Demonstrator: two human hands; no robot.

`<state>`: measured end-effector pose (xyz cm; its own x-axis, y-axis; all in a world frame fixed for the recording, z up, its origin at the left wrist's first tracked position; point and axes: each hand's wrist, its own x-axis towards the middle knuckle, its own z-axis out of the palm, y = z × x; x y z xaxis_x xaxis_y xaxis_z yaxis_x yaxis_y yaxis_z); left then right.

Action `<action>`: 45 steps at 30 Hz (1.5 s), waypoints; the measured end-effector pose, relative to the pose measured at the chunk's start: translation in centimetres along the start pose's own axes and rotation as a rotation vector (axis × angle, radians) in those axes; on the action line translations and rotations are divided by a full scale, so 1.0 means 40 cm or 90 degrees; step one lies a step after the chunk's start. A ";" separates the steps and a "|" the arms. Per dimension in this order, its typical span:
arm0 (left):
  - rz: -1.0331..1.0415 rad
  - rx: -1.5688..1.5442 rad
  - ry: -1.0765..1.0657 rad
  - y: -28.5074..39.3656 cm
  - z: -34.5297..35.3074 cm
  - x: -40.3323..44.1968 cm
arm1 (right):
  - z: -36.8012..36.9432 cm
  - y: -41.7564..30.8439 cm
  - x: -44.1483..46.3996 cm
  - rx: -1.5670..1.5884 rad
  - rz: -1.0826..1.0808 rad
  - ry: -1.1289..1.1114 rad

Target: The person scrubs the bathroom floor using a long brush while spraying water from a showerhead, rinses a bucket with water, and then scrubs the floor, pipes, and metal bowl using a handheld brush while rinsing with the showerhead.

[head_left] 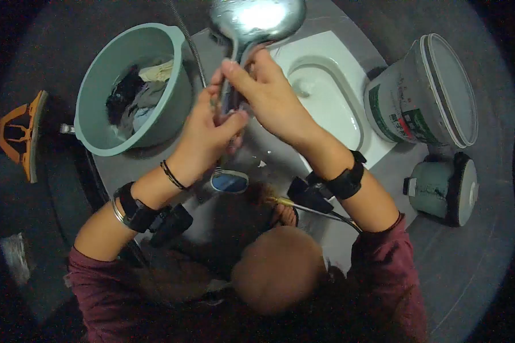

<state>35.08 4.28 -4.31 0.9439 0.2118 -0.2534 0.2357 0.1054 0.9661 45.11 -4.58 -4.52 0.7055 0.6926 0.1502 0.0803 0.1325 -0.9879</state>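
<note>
A shiny chrome shower head (260, 18) with a long handle is raised at the top of the view. My right hand (269, 91) is closed around the handle just below the head. Lower down, my left hand (212, 128) is closed around the same handle, its fingers slightly blurred. A ribbed metal hose (193, 48) runs down from the top edge towards my left hand; where it joins the handle is hidden. Below my left hand shows a small blue oval piece (230, 182), whose kind I cannot make out.
A green basin (180, 74) of wet clothes (146, 97) stands left. Right are a white squat toilet (349, 97), a lidded white bucket (406, 94) and a small green container (438, 191). An orange-framed brush (26, 134) lies far left; my foot (286, 215) is below.
</note>
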 end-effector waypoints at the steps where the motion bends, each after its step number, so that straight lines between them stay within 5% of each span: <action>1: 0.005 0.099 0.096 0.004 -0.012 -0.017 | -0.007 -0.021 -0.010 -0.019 -0.038 -0.072; 3: 0.131 0.173 0.234 -0.033 -0.067 -0.030 | -0.041 -0.012 -0.048 -0.082 -0.012 -0.115; 8: 0.082 0.372 0.217 -0.046 -0.245 -0.144 | -0.174 0.147 -0.218 -0.344 0.271 -0.178; 10: -0.035 0.367 0.176 -0.036 -0.276 -0.182 | -0.180 0.297 -0.305 -0.457 0.103 -0.234; 15: -0.227 0.403 0.168 -0.009 -0.298 -0.273 | 0.012 0.451 -0.306 -0.479 -0.014 -0.327; 17: -0.204 0.418 0.182 -0.022 -0.293 -0.304 | 0.043 0.530 -0.260 -0.443 -0.035 -0.313; 19: -0.139 0.470 0.176 -0.048 -0.296 -0.317 | 0.067 0.596 -0.167 0.145 0.434 -0.167; 20: -0.131 0.469 0.179 -0.057 -0.297 -0.319 | 0.082 0.593 -0.126 0.140 0.428 -0.167; 22: -0.237 0.386 0.156 -0.066 -0.282 -0.312 | 0.099 0.581 -0.058 0.650 0.561 0.022; 28: -0.174 0.467 0.081 -0.093 -0.231 -0.269 | 0.112 0.474 -0.035 0.639 0.473 -0.113; 31: -0.110 0.500 0.083 -0.101 -0.230 -0.261 | 0.103 0.437 -0.078 0.860 0.584 -0.196; 35: -0.057 0.516 0.084 -0.098 -0.268 -0.268 | -0.033 0.462 -0.184 0.152 0.495 -0.163; 37: -0.076 0.513 0.083 -0.075 -0.278 -0.272 | -0.117 0.482 -0.285 -0.350 0.134 -0.183; 41: -0.041 0.551 0.133 -0.104 -0.296 -0.269 | -0.236 0.479 -0.507 -0.585 0.317 -0.419; 43: -0.051 0.554 0.132 -0.127 -0.302 -0.263 | -0.253 0.481 -0.623 -0.729 0.226 -0.382; 45: -0.069 0.573 0.135 -0.139 -0.305 -0.256 | -0.259 0.496 -0.678 -0.764 0.390 -0.337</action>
<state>21.29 13.37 -7.68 0.8651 0.4274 -0.2627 0.4947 -0.6399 0.5881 34.84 -28.09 -28.58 0.5282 0.6330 -0.5661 0.5856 -0.7542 -0.2970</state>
